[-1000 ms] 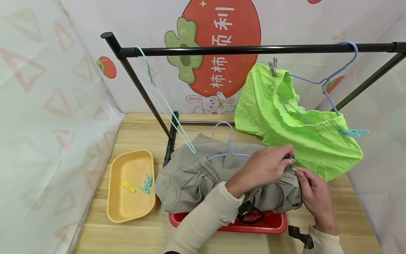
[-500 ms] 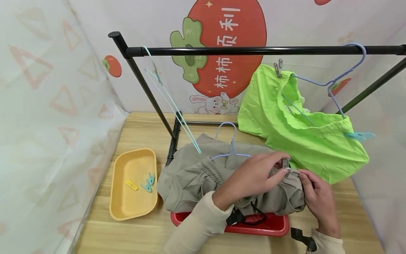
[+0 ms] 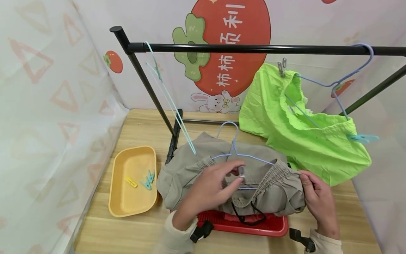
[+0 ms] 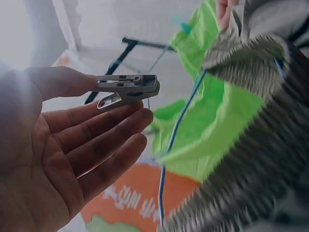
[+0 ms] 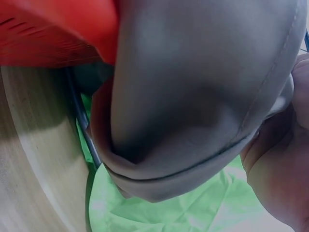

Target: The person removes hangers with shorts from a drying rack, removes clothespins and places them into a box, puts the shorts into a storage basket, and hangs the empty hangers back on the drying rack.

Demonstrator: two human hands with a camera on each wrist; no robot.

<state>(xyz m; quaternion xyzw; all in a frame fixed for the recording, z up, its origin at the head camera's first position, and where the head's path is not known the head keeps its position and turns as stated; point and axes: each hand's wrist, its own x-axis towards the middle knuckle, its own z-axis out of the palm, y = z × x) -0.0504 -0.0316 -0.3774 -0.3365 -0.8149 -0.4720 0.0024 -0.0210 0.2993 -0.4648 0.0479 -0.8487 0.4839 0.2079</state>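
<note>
Grey-brown shorts with a gathered waistband lie over a red basket, a blue hanger inside the waist. My left hand is above the middle of the waist opening and pinches a grey clothespin between thumb and fingers, apart from the cloth in the left wrist view. At the right end of the waistband my right hand grips the cloth between thumb and fingers. The right wrist view shows mostly the shorts' fabric, which hides the fingertips.
A black rack bar spans the back. Bright green shorts hang there on a blue hanger, with clips. A pale teal hanger hangs at left. The yellow tray holds teal clothespins and a yellow one.
My left hand has moved left, away from the right end of the waistband, with the clothespin still pinched. My right hand keeps its grip there, and the waist opening now shows more.
</note>
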